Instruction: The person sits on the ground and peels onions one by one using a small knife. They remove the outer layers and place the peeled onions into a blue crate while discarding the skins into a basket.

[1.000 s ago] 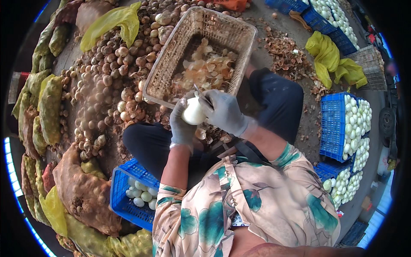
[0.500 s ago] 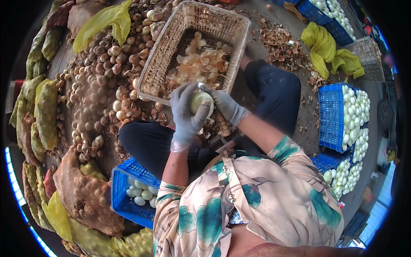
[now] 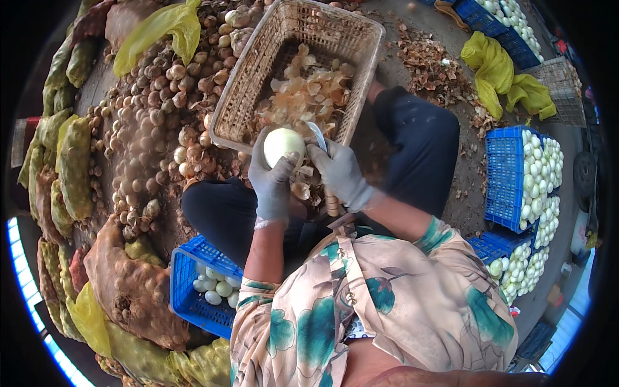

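Observation:
My left hand (image 3: 271, 184), in a grey glove, is closed round a peeled, pale onion (image 3: 282, 146) with the thumb across its near side. Just right of it, my right hand (image 3: 338, 171), gloved too, grips a knife; its short curved blade (image 3: 316, 134) points up and left and its wooden handle (image 3: 332, 202) sticks out below the fist. Blade and onion are apart. Beyond both hands stands a dirty, pale plastic crate (image 3: 222, 106) with loose onion skins (image 3: 311, 97) inside.
Unpeeled onions (image 3: 151, 122) cover the floor at the left, with full sacks (image 3: 74, 168) behind them. A blue crate (image 3: 203, 293) of peeled onions sits by my left knee. More blue crates (image 3: 506, 177) of peeled onions stand at the right. Skins (image 3: 432, 68) lie beyond my right leg.
My hands have drawn apart, and the right hand with the knife has come off the onion. The onion's pale top and the blade now show plainly.

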Demonstrator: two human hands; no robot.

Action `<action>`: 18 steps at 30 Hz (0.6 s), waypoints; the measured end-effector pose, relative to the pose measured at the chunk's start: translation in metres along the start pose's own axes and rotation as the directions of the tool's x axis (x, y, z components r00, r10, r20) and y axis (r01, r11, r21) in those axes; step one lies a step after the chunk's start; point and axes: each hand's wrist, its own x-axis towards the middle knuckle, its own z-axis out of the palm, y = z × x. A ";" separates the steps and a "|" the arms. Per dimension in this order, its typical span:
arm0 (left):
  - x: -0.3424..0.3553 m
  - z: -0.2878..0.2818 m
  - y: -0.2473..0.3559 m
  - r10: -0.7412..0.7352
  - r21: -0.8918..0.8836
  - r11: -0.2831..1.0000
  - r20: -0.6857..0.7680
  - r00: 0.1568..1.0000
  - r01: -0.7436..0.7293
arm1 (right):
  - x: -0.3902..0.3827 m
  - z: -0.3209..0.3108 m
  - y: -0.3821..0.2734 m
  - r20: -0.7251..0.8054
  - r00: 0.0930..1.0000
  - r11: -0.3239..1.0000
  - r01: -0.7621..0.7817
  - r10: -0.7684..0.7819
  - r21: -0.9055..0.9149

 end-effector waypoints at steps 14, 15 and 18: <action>0.003 -0.005 0.030 0.042 0.260 0.963 0.094 0.995 -0.065 | 0.010 -0.045 -0.018 0.200 0.980 0.931 0.061 0.013 -0.359; 0.002 -0.005 0.031 0.061 0.304 0.948 0.110 0.992 -0.092 | 0.008 -0.045 -0.018 0.221 0.964 0.897 0.227 -0.151 -0.379; 0.001 -0.004 0.033 0.127 0.354 0.918 0.173 0.977 -0.181 | 0.004 -0.047 -0.021 0.287 0.887 0.781 0.456 -0.361 -0.427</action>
